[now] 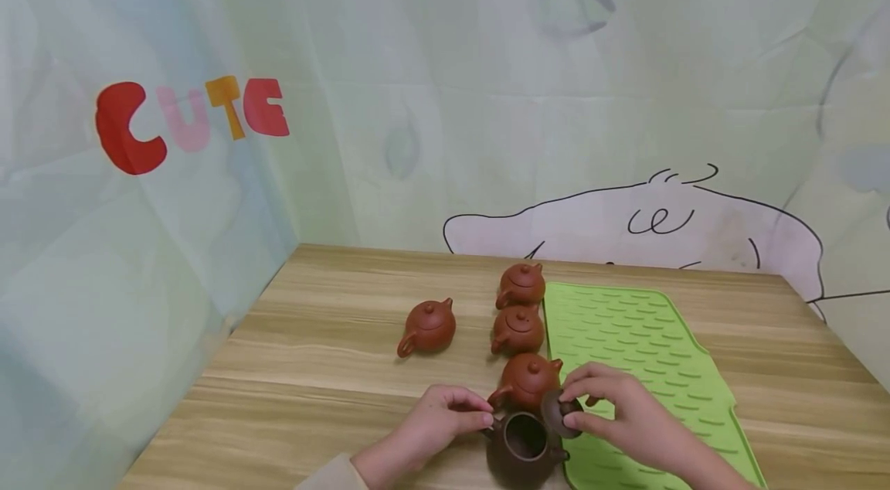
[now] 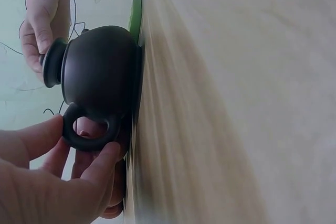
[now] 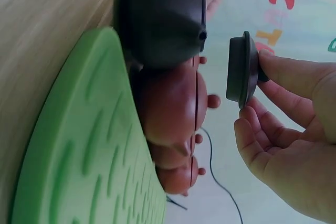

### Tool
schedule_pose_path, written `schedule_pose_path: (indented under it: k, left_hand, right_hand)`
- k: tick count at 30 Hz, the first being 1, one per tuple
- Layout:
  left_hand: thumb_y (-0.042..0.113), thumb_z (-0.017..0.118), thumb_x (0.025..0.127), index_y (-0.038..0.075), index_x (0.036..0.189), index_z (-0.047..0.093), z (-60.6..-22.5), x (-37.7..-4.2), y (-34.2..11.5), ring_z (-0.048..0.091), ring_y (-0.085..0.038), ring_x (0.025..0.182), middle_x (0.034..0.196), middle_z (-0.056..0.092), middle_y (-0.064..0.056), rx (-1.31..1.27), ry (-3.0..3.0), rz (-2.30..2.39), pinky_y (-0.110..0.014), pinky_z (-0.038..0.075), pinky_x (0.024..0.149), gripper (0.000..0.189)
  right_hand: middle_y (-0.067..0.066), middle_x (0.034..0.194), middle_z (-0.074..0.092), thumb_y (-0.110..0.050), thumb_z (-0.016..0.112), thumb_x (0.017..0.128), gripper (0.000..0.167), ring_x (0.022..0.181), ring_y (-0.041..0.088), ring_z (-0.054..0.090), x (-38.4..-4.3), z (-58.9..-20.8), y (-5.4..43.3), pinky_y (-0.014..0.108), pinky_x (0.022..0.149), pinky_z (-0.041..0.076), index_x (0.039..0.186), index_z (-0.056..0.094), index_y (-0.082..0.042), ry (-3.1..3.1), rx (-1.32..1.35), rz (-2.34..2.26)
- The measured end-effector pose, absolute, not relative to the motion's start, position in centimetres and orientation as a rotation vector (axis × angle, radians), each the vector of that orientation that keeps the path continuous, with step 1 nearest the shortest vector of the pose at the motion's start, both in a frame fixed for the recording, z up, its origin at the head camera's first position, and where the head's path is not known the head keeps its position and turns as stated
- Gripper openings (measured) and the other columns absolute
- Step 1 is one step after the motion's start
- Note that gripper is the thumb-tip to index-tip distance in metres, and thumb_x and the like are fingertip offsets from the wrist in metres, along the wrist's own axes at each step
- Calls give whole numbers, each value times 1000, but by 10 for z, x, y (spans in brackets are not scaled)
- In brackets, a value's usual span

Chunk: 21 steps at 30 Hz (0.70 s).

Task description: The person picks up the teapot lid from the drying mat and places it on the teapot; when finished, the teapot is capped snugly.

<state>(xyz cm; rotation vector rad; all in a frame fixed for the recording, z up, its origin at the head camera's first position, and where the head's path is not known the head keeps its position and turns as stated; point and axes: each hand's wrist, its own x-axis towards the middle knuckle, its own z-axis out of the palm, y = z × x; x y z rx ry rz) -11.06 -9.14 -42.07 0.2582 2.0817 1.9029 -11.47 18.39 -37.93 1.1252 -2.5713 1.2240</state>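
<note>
A dark brown teapot [image 1: 523, 459] stands uncovered near the table's front, its round mouth facing up. My left hand [image 1: 445, 422] pinches its loop handle, with thumb and fingers around the ring [image 2: 90, 142] in the left wrist view. Between the thumb and fingers of my right hand [image 1: 619, 414] is the teapot's dark lid [image 3: 243, 71], gripped by its knob and tilted beside the open mouth. Just behind the dark pot sits a reddish-brown teapot [image 1: 530, 380] with its lid on.
Two more reddish-brown teapots, a middle one [image 1: 518, 329] and a far one [image 1: 523, 284], continue the row along the left edge of a green ridged mat [image 1: 626, 335]. Another reddish-brown teapot [image 1: 429, 326] stands apart to the left on the wooden table [image 1: 292, 366]. A printed curtain hangs behind.
</note>
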Motion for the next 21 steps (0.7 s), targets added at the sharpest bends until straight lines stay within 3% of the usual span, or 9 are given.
schedule_pose_path:
  k: [21]
  left_hand:
    - [4,71,85,-11,99,68,-419,-111,-91,59,-7,79,89,69,-2,252,2080,1889,-21,50,69,20]
  right_hand:
    - [-5,104,61,-24,69,89,11,95,6,56,-114,-383,153,29,77,51,99,70,-18,-2599,1312,1285]
